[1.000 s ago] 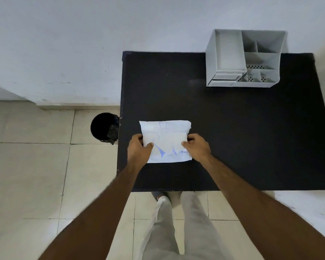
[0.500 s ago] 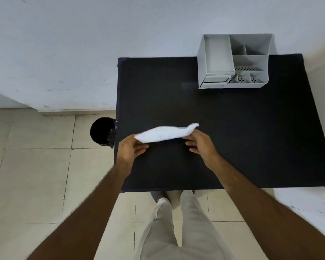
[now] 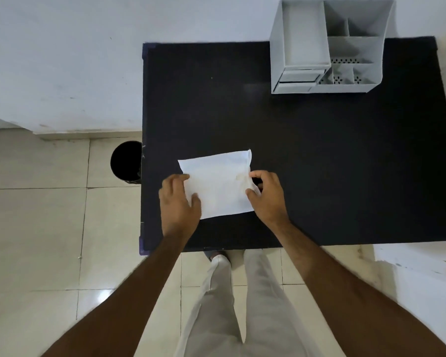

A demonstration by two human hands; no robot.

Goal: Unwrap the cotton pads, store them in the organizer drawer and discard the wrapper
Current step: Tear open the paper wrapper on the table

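A white wrapped pack of cotton pads lies over the near left part of the black table, its plain side up. My left hand grips its left edge, thumb on top. My right hand pinches the wrapper at the pack's right edge. The grey organizer stands at the table's far right; its small drawer sits at its lower left front and looks slightly pulled out.
A black round bin stands on the tiled floor against the table's left edge. A white wall runs behind the table. My legs show below the table's near edge.
The pack was lifted and flipped over: the blue-printed side faced up a second ago, then it was edge-on, and now its plain side faces up. Both hands shifted their grip.
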